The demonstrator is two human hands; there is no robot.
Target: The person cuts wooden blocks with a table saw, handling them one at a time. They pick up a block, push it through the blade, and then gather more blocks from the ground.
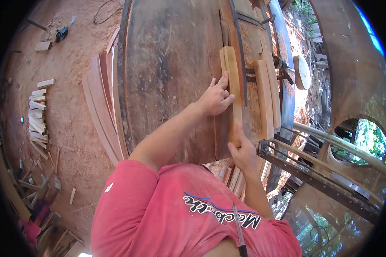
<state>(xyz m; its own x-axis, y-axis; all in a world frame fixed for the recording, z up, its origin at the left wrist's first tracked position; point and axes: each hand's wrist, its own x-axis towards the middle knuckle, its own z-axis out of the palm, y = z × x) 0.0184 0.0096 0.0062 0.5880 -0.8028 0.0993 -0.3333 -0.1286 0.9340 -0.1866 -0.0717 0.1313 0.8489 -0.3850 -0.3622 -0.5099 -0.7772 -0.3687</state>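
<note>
A long, pale wooden strip (231,68) lies lengthwise on the worn wooden work table (171,55), along a dark straight rail (239,55). My left hand (216,97) touches the strip's left side near its middle, fingers partly spread and pointing forward. At the strip's near end, my right hand (244,150) grips it, with the thumb on the left and the fingers on the right. Just beyond the strip's far end, a narrow slot (224,32) runs in the table top; what sits in it is too small to tell.
Pale boards (266,94) lie right of the rail. Long planks (101,107) lean at the table's left side. Many short wood pieces (37,115) lie on the dusty ground. A metal rail frame (321,177) extends at the lower right.
</note>
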